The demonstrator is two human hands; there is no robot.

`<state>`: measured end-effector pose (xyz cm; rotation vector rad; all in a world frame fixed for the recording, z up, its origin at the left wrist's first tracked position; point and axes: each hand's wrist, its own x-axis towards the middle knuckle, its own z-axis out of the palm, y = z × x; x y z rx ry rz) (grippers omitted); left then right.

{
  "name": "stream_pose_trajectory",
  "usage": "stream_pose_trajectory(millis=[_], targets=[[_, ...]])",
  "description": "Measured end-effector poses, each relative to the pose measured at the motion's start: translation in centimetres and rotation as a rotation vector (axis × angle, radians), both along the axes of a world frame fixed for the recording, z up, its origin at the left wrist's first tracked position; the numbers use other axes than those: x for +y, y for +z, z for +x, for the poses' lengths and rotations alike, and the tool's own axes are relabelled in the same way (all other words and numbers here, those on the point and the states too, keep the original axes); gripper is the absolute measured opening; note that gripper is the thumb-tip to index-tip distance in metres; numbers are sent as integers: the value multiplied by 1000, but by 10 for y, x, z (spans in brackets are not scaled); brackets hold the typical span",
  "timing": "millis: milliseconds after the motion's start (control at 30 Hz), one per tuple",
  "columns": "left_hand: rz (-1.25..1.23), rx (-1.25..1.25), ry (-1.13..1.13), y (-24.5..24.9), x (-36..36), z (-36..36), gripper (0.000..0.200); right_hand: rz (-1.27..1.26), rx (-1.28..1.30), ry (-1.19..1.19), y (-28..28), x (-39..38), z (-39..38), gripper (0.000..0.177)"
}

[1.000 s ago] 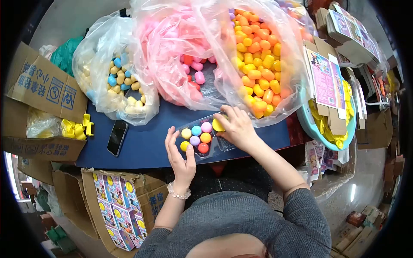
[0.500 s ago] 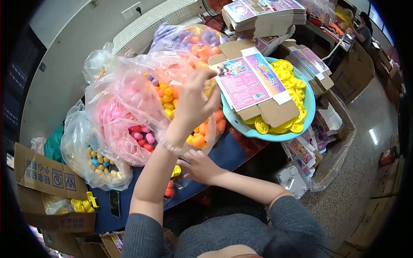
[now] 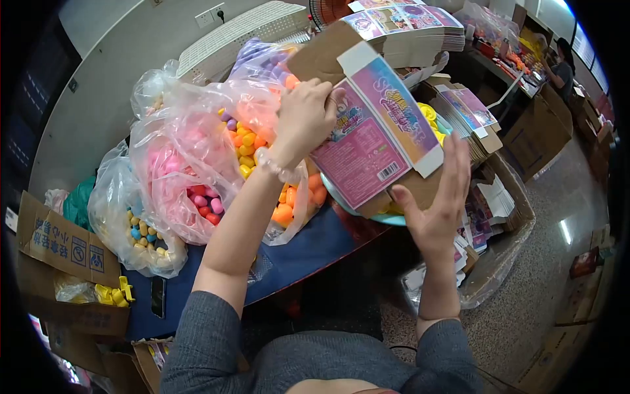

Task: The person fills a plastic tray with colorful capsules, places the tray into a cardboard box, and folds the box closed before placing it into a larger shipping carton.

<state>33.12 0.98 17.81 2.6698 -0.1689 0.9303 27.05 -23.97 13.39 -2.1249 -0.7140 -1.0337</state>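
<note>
A flat printed cardboard box (image 3: 377, 134), pink and purple with a brown inside, is lifted above the teal basin (image 3: 387, 220). My left hand (image 3: 303, 118) grips its upper left edge. My right hand (image 3: 440, 200) supports its lower right corner from below, fingers spread along the card. The basin holds yellow pieces (image 3: 430, 115), mostly hidden behind the box. The clear tray of coloured capsules is hidden under my left arm.
Plastic bags of capsules lie on the blue table (image 3: 302, 253): orange and yellow (image 3: 262, 148), pink (image 3: 184, 171), cream and blue (image 3: 134, 226). A stack of flat boxes (image 3: 420, 29) stands behind. A phone (image 3: 157, 297), yellow clips (image 3: 111, 293) and cartons (image 3: 59, 246) are at left.
My left hand went from the capsule tray up to the flat box and lifted it off the basin. My right hand left the tray and came up under the box.
</note>
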Motion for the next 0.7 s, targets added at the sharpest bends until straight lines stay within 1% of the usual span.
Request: stream_pose_trajectory(millis=[33, 67, 133, 167, 233, 267, 300, 333, 367, 400, 433, 467, 500, 533, 567, 600, 633, 667, 700], targets=[[41, -151, 13, 14, -5, -33, 25, -22, -29, -3, 15, 7, 3, 97], [106, -225, 17, 30, -13, -69, 24, -46, -55, -2, 29, 18, 2, 107], [261, -363, 61, 47, -26, -134, 21, 10, -87, 241, 45, 44, -9, 117], [353, -429, 92, 50, -29, -162, 20, -6, -92, 296, 52, 56, -23, 119], [351, -312, 3, 57, -28, -216, 18, 107, 36, 564, 50, 79, -53, 113], [353, -225, 10, 56, -29, -243, 21, 162, 348, 900, 46, 87, -74, 112], [366, -104, -21, 55, -22, -269, 23, 193, 174, 1164, 38, 103, -81, 101], [323, -111, -35, 44, -12, -287, 24, 252, 324, 1357, 19, 118, -103, 90], [324, -29, 73, 38, -10, -312, 20, 277, 473, 1455, 4, 129, -125, 81], [286, -127, 166, 22, -1, -329, 18, 280, 592, 1459, -15, 139, -139, 79], [255, -225, 260, 0, 9, -347, 22, 277, 712, 1461, -30, 150, -153, 76], [100, -349, 485, -19, 11, -365, 48, 297, 873, 1467, -37, 159, -166, 71], [36, -387, 749, -39, 18, -387, 66, 332, 1027, 1498, -58, 171, -182, 68], [-169, -345, 849, -51, 21, -404, 51, 362, 1183, 1518, -77, 181, -200, 65], [-387, -274, 787, -72, 28, -426, 41, 278, 1235, 1505, -83, 188, -217, 51], [-608, -210, 715, -98, 35, -448, 32, 173, 1114, 1474, -94, 198, -228, 44], [-734, -323, 698, -121, 38, -462, 21, 70, 989, 1440, -104, 208, -240, 38], [-881, -308, 638, -150, 49, -487, 21, 57, 1038, 1427, -107, 217, -252, 26], [-1026, -298, 570, -178, 58, -512, 21, 20, 993, 1465, -126, 230, -263, 24]])
